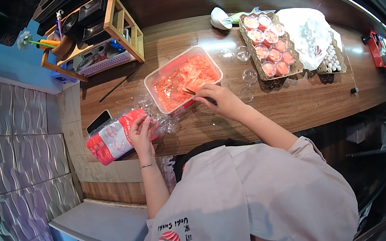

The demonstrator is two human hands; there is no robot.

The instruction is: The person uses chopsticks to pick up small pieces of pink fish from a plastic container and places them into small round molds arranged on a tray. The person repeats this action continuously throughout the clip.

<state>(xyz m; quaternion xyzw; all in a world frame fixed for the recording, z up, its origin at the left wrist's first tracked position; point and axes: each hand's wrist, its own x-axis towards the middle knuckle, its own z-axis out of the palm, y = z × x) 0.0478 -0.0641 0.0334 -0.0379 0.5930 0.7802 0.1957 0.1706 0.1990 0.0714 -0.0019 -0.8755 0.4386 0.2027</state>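
My right hand (pixel 219 99) is closed round a slim dark pair of tongs (pixel 190 91), whose tips reach into thin orange-pink slices that look like pickled ginger (pixel 194 71). These slices lie in a rectangular white tub (pixel 148 88) at mid-table, with liquid showing on its left side. My left hand (pixel 141 130) has its fingers pinched together over a red and white plastic bag (pixel 112 139). Whatever is between those fingers is too small to make out. Clear plastic cups or lids (pixel 166 123) lie bunched between the bag and the tub.
Right of the tub stands a woven tray (pixel 269 77) of filled small cups, near loose clear lids (pixel 249 76). Beyond are a white plastic bag (pixel 309 33), a basket of small white items (pixel 331 62) and a white bowl (pixel 220 18). A phone (pixel 99 120) and wooden rack (pixel 121 27) are left.
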